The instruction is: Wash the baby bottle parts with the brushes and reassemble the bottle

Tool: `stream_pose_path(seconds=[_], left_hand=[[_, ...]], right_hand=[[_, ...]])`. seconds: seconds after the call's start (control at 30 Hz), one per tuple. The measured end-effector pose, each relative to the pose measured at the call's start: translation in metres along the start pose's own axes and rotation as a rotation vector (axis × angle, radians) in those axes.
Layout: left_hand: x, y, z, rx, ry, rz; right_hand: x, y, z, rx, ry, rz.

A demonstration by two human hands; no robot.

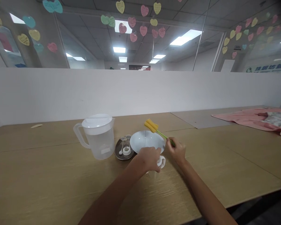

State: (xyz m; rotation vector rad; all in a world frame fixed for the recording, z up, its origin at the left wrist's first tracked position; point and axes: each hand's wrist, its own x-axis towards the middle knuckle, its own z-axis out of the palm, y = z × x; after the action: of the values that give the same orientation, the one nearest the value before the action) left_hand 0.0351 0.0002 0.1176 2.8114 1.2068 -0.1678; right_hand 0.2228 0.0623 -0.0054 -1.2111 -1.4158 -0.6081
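Observation:
My right hand (176, 149) is closed around the green handle of a yellow-headed sponge brush (151, 125). The brush slants up and left, with its head above the far rim of a white bowl (142, 137). In front of the bowl, my left hand (150, 158) is wrapped over the top of a small clear jug with a white handle (163, 161). Much of the jug's top is hidden behind the fingers. Left of the bowl lies a round dark metal tray (119, 155) with a white ring-shaped part (126, 151) and small clear pieces on it.
A large translucent plastic pitcher (100, 140) with a white lid stands left of the tray. A pink cloth (239, 116) is spread at the far right. A low white wall (140, 90) runs behind the wooden table (49, 181), with glass panels above it.

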Motion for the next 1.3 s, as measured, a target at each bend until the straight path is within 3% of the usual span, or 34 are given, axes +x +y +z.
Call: stream_pose_path(seconds=[0.17,0.3,0.47,0.67,0.8,1.07,1.2,1.3], left_hand=[[-0.004,-0.015,-0.014,-0.249,-0.006,0.157],[-0.016,-0.030,-0.033,-0.546,0.211,0.250],[-0.018,-0.052,-0.040,-0.747,0.509,0.102],[0.003,-0.075,-0.026,-0.489,0.783,-0.101],[0.015,-0.081,-0.017,-0.279,0.791,-0.103],[0.020,-0.085,-0.006,0.182,0.701,-0.023],[0.026,-0.071,0.002,0.386,0.627,0.042],[0.033,-0.057,0.007,0.407,0.581,0.096]], right_hand=[[0.001,-0.001,-0.001,0.019,0.002,0.076],[0.003,-0.003,-0.003,0.051,0.024,0.184],[0.008,-0.006,-0.008,0.176,0.047,0.320],[0.012,-0.013,-0.012,0.381,0.104,0.409],[0.011,-0.013,-0.010,0.332,0.032,0.271],[0.016,0.012,-0.017,-0.094,0.029,-0.270],[0.013,-0.002,-0.015,-0.180,0.048,-0.379],[0.008,-0.020,-0.009,-0.184,0.024,-0.402]])
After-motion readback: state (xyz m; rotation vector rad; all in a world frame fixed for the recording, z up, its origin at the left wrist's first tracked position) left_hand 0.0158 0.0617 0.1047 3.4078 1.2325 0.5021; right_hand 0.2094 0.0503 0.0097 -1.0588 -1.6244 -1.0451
